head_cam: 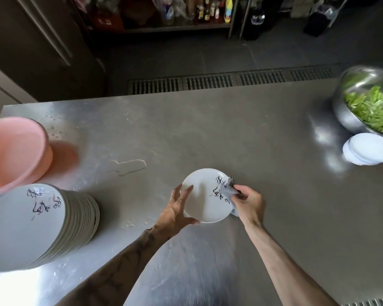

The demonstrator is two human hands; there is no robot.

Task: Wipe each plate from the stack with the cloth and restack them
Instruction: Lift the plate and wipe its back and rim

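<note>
I am holding the plate [202, 196] above the table [208, 129], my left hand [178, 209] gripping its left rim and my right hand [249, 203] pinching the cloth [228, 189] against its right edge, with the bare face lying leftward.

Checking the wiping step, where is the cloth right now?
In the head view, the cloth is gripped in the right hand, against the right edge of the plate the left hand holds.
</note>
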